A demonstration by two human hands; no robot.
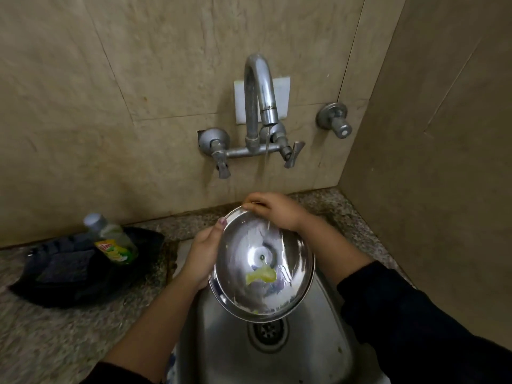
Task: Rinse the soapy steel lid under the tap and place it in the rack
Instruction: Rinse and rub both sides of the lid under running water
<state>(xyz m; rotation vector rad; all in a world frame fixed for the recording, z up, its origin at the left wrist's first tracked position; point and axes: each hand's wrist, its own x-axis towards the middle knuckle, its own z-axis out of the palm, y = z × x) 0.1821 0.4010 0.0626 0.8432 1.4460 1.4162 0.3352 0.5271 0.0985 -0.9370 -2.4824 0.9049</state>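
Observation:
The round steel lid is held tilted over the sink, its hollow inner side facing me, with a yellow-green smear near its centre. My left hand grips its left rim. My right hand holds its far top rim. A thin stream of water falls from the curved tap and lands on the upper part of the lid by my right hand. No rack is in view.
A drain sits in the steel sink below the lid. On the speckled counter to the left lies a black tray with a dish-soap bottle. A valve knob sticks out of the wall at right. A side wall closes the right.

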